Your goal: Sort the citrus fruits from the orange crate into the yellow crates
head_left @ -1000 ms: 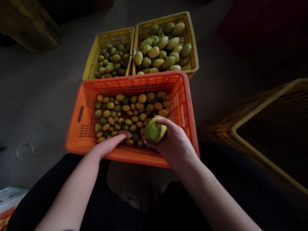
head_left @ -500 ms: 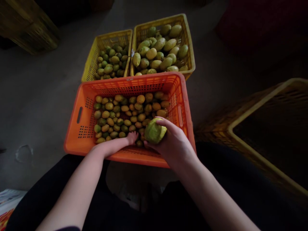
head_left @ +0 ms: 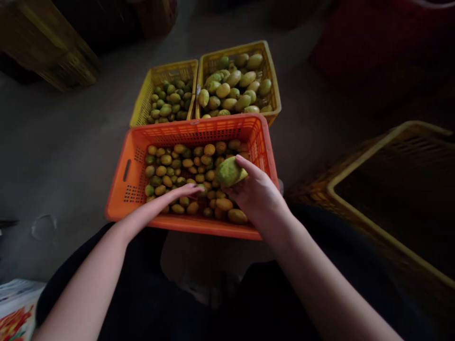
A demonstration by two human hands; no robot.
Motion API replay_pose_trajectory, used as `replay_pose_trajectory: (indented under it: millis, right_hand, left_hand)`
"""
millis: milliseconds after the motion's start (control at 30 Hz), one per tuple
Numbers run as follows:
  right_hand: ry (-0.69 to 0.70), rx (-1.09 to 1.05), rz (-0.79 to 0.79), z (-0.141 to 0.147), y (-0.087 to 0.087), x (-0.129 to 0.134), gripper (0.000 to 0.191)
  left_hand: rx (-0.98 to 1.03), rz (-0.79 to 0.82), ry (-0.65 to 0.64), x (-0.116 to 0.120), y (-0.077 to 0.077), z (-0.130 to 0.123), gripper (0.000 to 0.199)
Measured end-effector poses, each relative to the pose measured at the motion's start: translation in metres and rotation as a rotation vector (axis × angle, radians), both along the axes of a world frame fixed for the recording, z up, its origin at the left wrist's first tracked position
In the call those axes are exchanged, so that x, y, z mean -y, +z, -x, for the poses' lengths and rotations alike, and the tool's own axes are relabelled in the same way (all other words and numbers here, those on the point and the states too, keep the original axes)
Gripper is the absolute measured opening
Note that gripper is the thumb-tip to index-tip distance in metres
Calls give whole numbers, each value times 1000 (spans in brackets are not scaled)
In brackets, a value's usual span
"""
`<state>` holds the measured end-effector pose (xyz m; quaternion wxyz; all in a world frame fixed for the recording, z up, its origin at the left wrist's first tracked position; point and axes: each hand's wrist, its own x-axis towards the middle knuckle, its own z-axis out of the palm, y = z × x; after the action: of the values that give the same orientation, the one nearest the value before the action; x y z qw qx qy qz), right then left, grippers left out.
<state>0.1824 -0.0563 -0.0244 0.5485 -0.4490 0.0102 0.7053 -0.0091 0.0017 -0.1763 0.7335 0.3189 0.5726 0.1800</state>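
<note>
An orange plastic crate (head_left: 119, 192) holds many small oval fruits (head_left: 167, 181), coloured from yellow-orange to green. Over its right half, my right hand (head_left: 258, 192) grips a large, lumpy green fruit (head_left: 229, 171), thumb on top and fingers beneath. My left hand (head_left: 186, 189) reaches low into the middle of the crate, its fingers around a small green fruit (head_left: 201, 188). Part of that fruit is hidden by the fingers.
Two yellow crates stand behind the orange one: the left crate (head_left: 140, 102) has small green fruits, the right crate (head_left: 277, 97) larger ones. Another yellow crate (head_left: 334, 182) is close on my right. Stacked crates (head_left: 71, 66) stand at the far left. A printed bag (head_left: 19, 308) lies lower left.
My left hand was spread on the fruits and now has its fingers closed around a small green one. The right hand, still gripping the large fruit, has moved slightly farther from me.
</note>
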Motion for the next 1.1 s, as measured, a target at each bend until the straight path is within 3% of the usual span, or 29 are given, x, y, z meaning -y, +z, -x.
replay_pose_trajectory:
  millis: [67, 133, 267, 367, 567, 667, 767, 867, 1100]
  right_hand:
    - [37, -4, -38, 2, 3, 0, 20]
    - [73, -23, -56, 4, 6, 0, 20]
    - [107, -52, -134, 14, 14, 2, 14]
    - [78, -37, -212, 23, 22, 5, 7]
    - [200, -112, -179, 35, 26, 8, 14]
    - [186, -136, -155, 42, 20, 5, 11]
    - [246, -129, -228, 49, 15, 3, 16]
    - [283, -159, -333, 58, 15, 2, 22]
    - [174, -149, -300, 80, 15, 6, 29]
  left_hand:
    - [71, 78, -20, -10, 27, 13, 26]
    - [274, 96, 28, -10, 65, 30, 43]
    - [686, -35, 300, 12, 139, 50, 63]
    - [839, -62, 507, 33, 168, 52, 60]
    - [822, 30, 717, 51, 177, 59, 49]
    - [941, 86, 741, 55, 180, 64, 28]
    - [967, 1, 725, 59, 183, 63, 14]
    - [868, -114, 792, 64, 188, 54, 19]
    - [851, -284, 912, 71, 192, 27, 30]
